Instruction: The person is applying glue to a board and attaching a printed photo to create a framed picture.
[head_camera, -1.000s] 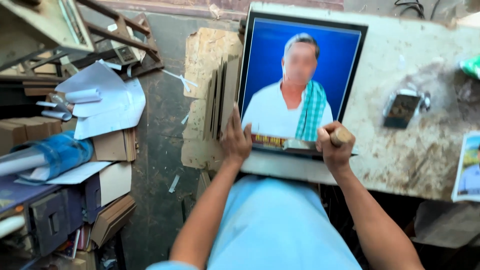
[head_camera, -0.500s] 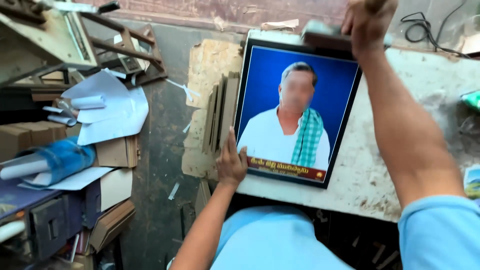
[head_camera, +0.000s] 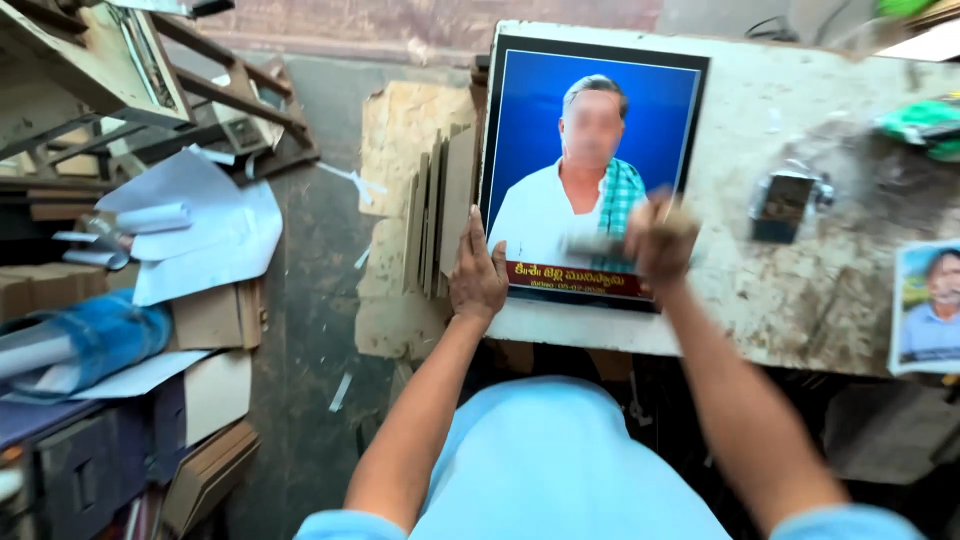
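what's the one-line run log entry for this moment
left hand: pressing lower left corner of black-framed blue portrait | right hand: fist on blurred tool over lower edge | frame: flat on worn white table

Overall light: bright, even daylight on the bench (head_camera: 800, 300), dimmer on the floor at left.
Shadows: soft; deep shade beneath the bench edge.
Glare: washed-out white at the top right corner.
Motion blur: the right hand (head_camera: 658, 240) is smeared; the left hand (head_camera: 478, 275) is sharper.
Sharpness: the framed portrait (head_camera: 590, 165) is fairly crisp.
Edges: soft and stretched, the blue roll (head_camera: 95, 335) hazy.
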